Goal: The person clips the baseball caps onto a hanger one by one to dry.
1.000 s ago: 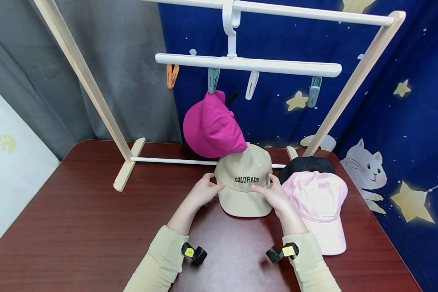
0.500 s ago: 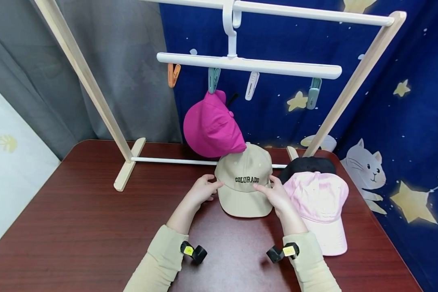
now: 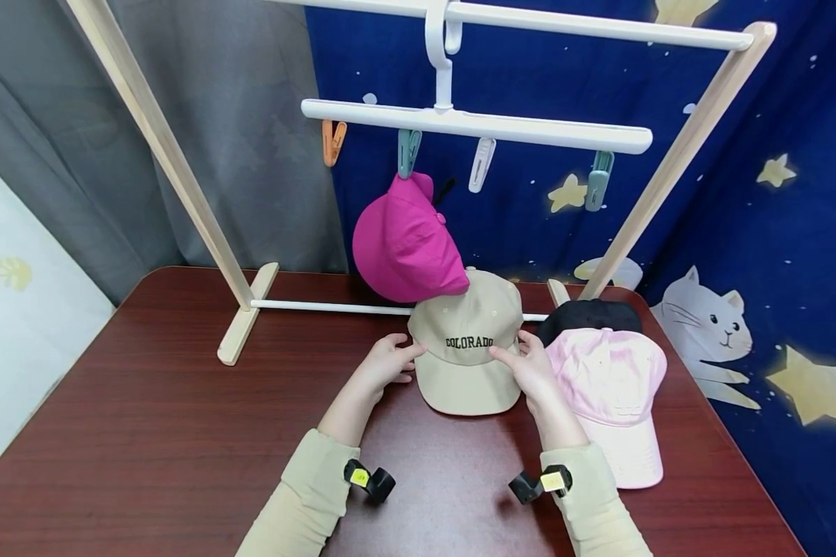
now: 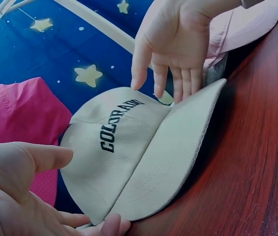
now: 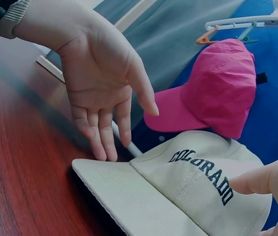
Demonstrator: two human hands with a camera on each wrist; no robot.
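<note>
Beige fabric baseball cap [image 3: 468, 348] rests between my left hand [image 3: 385, 363] and right hand [image 3: 533, 374], thumbs and fingers apart. Pink fabric baseball cap [image 3: 608, 379] lies right of it.

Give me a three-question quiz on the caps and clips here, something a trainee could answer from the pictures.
1. Multiple choice: which word is on the beige cap? A) DENVER B) COLORADO C) TEXAS
2. True or false: the magenta cap hangs from a teal clip.
3. Count: how many clips hang from the white hanger in the head view?

Key: 1. B; 2. True; 3. Four.
</note>
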